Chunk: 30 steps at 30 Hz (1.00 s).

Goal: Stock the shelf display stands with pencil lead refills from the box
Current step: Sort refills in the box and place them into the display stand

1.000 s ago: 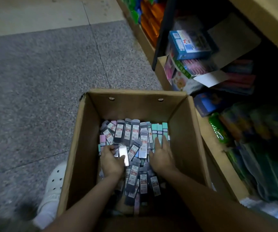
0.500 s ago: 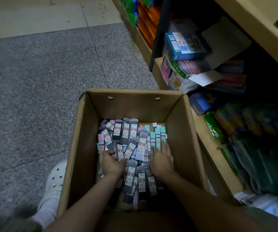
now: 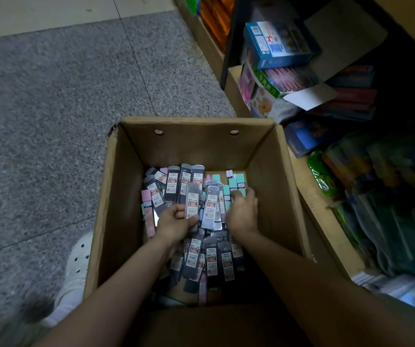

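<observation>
Cardboard box (image 3: 264, 156) first: it sits on the speckled floor (image 3: 51, 108) hard against the low shelf (image 3: 316, 206) on its right, and we see the heap of pencil lead refills (image 3: 193, 251) inside it more spread than a second ago, with bare cardboard now showing at the far right corner of the box bottom. Next, the grey refill pack (image 3: 192, 199): half a second back it lay flat among the others, and now it stands raised above the heap near the left wall of the box. We read that as the picking having begun, though nothing has left the box yet and the display stands are not in view. Our left hand (image 3: 173, 222) has its fingers curled round the lower end of that grey pack, gripping it. Our right hand (image 3: 242, 212), which had been lying flatter on the pile, now has its fingers bent down over the mint-green packs (image 3: 236, 182) toward the right wall; it touches them, but we cannot tell whether it has actually closed on any.
</observation>
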Available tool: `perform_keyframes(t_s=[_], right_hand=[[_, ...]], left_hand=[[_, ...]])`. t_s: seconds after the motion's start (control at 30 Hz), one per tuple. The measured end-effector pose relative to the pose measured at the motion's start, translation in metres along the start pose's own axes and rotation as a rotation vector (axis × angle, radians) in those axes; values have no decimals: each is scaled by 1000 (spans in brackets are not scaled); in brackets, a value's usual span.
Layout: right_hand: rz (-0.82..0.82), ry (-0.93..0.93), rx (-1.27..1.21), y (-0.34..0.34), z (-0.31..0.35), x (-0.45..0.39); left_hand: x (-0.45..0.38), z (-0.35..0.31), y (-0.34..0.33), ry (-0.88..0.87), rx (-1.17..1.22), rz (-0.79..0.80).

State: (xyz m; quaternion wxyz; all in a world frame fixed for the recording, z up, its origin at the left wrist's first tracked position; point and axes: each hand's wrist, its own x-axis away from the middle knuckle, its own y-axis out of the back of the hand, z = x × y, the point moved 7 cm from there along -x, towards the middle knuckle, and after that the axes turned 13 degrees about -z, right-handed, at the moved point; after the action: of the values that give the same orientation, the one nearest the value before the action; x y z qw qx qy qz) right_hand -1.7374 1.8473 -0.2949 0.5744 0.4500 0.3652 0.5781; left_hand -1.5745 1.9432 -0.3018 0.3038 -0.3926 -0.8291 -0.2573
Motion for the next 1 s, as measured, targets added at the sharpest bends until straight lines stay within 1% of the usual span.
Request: perform_keyframes(t_s=[0.17,0.33,0.43,0.53,0.63,0.7,0.8,0.87,0.93,1.0], right_hand=[[11,8,78,-4,2,-3],[-57,47,115,0,3,6],[9,18,-9,-3,4,12],[-3,14,-70,5,6,14],[-64,-38,-342,30,10,14],[-74,-55,-509,52,19,16],[-14,-65,-839,90,40,21],[36,-9,-967,122,56,25],[66,82,-1004,160,69,28],[53,187,-950,203,78,28]], left_hand=[[-9,-7,-13,-23,-15,36],[-7,-1,-20,-15,-7,56],[-3,2,-21,-7,23,78],[0,1,-18,-24,32,84],[7,-14,-13,-55,34,96],[17,-31,-12,-76,59,138],[39,-72,-11,-203,25,220],[60,-106,-10,-343,-32,293],[90,-142,-12,-504,-111,381],[121,-175,-17,-598,-168,501]])
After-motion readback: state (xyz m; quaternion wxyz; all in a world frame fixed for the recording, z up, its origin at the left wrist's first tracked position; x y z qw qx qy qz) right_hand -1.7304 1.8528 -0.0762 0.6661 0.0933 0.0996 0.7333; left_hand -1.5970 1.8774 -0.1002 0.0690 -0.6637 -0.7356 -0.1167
